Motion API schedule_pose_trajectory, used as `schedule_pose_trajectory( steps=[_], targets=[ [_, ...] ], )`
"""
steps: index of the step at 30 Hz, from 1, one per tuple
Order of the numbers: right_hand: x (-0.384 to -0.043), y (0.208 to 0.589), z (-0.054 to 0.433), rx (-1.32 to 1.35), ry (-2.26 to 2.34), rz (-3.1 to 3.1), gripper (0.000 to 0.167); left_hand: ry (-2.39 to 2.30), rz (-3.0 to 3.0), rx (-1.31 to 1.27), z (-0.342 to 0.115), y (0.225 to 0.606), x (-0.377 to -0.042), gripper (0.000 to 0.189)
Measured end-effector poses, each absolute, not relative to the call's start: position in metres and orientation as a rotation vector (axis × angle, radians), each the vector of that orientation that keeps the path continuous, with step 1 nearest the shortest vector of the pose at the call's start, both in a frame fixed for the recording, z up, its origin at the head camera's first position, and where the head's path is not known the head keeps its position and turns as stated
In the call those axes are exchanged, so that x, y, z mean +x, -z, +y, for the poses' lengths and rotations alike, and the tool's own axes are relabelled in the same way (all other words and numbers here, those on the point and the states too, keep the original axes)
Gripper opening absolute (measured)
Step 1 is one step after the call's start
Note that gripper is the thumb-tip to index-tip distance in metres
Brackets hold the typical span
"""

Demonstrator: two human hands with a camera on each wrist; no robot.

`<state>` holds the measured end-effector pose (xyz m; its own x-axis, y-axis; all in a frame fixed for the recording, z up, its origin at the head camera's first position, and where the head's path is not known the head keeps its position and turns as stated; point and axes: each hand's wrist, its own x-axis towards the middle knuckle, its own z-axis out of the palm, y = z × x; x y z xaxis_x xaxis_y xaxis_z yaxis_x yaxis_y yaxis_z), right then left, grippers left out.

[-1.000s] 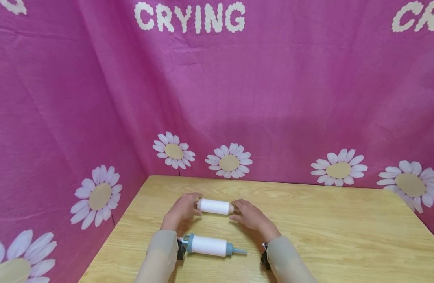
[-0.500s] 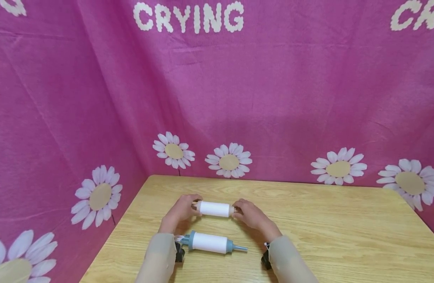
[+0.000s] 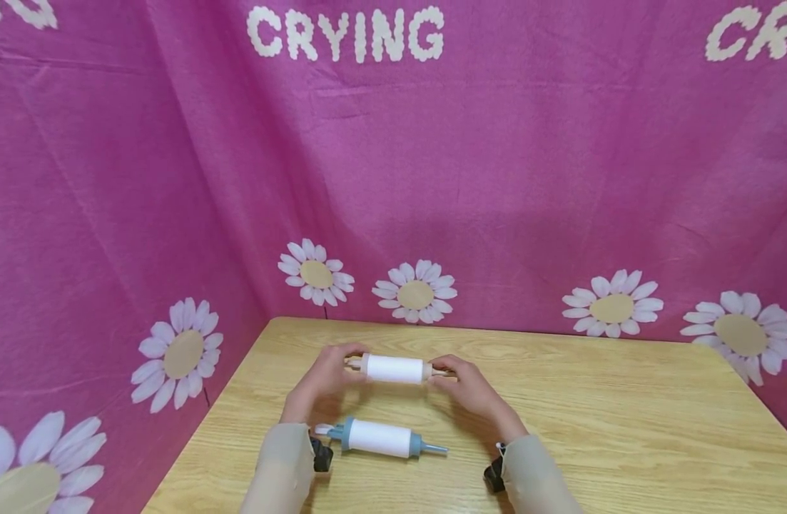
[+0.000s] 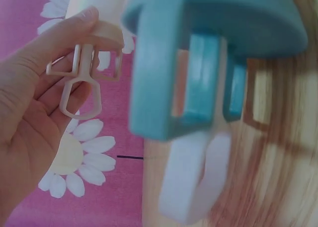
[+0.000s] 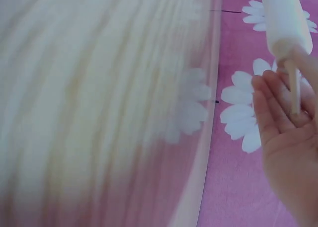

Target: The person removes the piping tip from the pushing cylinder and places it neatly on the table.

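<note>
A syringe with a white barrel and beige ends is held level over the far part of the table, between both hands. At its ring-handled end, my left hand pinches the beige collar, thumb on top in the left wrist view. My right hand holds the nozzle end; in the right wrist view the thin nozzle points along the palm, with the thumb at the collar. Nearer to me, a second syringe, white with blue-green ends, lies on the table; its white ring handle looms large in the left wrist view.
The wood-grain table reaches back to a pink cloth wall printed with daisies and lettering. Black wrist cameras sit at the sleeves, the left one close to the blue-green syringe's handle.
Both hands have lifted the beige-ended syringe slightly up and to the right; its nozzle and ring end show more. The blue-green syringe lies about where it was.
</note>
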<state>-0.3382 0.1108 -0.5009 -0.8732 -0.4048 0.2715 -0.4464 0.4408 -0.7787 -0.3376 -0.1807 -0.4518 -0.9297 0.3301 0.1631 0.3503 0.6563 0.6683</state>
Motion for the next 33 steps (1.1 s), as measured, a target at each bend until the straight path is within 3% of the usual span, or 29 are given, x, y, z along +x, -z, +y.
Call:
schedule_pose_trajectory(
  steps=[11,33],
  targets=[
    [-0.315,0.482,0.130,0.644,-1.629,-2.569,0.031,1.254,-2.759,-0.641,-0.170,0.440,-0.324,0.048],
    [-0.297,0.489,0.170,0.569,-1.641,-2.529,0.031,1.293,-2.705,-0.752,-0.131,0.446,-0.312,0.048]
  ],
)
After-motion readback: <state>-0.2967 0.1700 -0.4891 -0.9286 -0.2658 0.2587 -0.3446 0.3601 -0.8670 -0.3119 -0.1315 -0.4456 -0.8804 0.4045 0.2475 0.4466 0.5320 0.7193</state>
